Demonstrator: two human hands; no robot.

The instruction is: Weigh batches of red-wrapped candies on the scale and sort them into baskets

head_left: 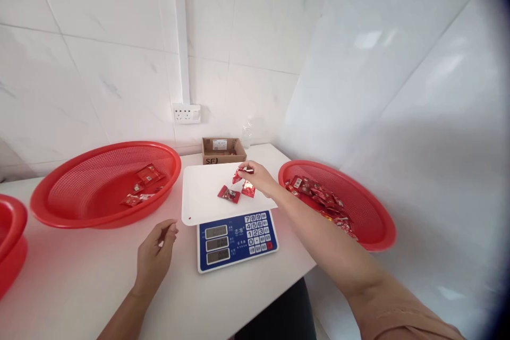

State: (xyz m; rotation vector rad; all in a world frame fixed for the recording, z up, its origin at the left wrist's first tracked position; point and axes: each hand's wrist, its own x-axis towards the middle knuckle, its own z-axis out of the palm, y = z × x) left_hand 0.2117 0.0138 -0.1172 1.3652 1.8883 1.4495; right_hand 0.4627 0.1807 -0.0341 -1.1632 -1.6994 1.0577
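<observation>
Over the white weighing tray (203,180) of a digital scale (239,241), my right hand (258,178) pinches a small red packet (236,176). Two more red packets lie on the tray: one flat with a dark printed picture (229,194), the other a shiny packet (248,188) just below my right hand. The scale has a blue panel with number keys and three small displays, whose digits I cannot read surely. My left hand (155,255) is left of the scale, above the table, its fingers curled and thumb against them, with nothing seen in it.
A red mesh basket (107,151) at the left holds several red packets. Another red basket (378,218) at the right holds a pile of them. Part of a third basket (11,223) shows at the left edge. Behind the scale stand a cardboard box (223,158) and a clear plastic bottle (247,130).
</observation>
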